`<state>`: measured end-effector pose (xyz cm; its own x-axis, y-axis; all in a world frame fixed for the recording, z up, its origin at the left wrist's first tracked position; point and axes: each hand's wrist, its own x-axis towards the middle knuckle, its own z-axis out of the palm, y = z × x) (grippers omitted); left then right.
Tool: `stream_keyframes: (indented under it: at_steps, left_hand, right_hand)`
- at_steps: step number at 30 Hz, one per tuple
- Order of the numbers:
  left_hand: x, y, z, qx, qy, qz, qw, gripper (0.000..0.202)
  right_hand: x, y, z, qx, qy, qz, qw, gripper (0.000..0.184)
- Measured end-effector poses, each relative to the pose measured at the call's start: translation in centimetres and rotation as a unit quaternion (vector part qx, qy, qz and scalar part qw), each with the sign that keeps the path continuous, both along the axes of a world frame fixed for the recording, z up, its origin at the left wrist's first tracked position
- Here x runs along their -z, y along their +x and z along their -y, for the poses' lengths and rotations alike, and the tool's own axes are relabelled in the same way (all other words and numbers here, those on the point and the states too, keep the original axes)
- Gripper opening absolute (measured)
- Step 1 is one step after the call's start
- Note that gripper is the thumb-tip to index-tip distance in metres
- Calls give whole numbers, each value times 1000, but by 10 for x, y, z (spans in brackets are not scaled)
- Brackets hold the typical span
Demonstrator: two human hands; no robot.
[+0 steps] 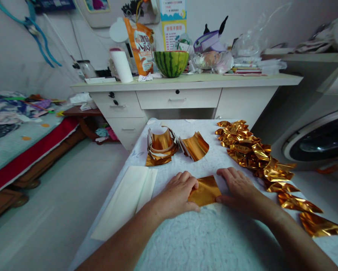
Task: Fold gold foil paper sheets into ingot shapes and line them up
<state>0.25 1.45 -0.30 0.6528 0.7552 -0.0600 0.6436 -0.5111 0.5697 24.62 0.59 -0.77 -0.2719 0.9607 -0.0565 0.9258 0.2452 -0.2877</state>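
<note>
A square of gold foil paper (205, 191) lies on the cloth-covered table between my hands. My left hand (178, 195) grips its left side, with the index finger bent over the upper corner and the thumb near the lower edge. On the other side, my right hand (239, 192) is open and palm down, its thumb at the sheet's lower right corner. Beyond the hands stand a curled stack of gold foil sheets (161, 145) and a smaller curved stack (196, 146). Folded gold foil pieces (248, 148) form a long pile along the right.
White paper sheets (124, 201) lie left of my left arm. Behind the table (186, 241) is a white desk (177, 86) with a half watermelon (171, 63), an orange pouch (140, 47) and a paper roll (121, 66). A washing machine (321, 124) stands right, a bed (22, 139) left.
</note>
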Motion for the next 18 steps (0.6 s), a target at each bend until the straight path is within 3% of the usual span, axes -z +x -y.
stream_keyframes:
  at_steps: [8,11,15,18]
  left_hand:
    - [-3,0,2,1,0,-4,1000,37]
    - [-4,2,2,11,8,-7,1000,29]
    - [-6,3,5,20,25,-16,999,21]
    - [-8,3,8,25,35,-23,999,18]
  right_hand:
    - [-7,13,-1,-35,-50,-59,996,52]
    - [-9,17,0,-59,-9,-100,993,39]
    - [-21,3,5,-98,43,-142,984,25]
    - [-26,-14,11,-143,-7,-160,977,16]
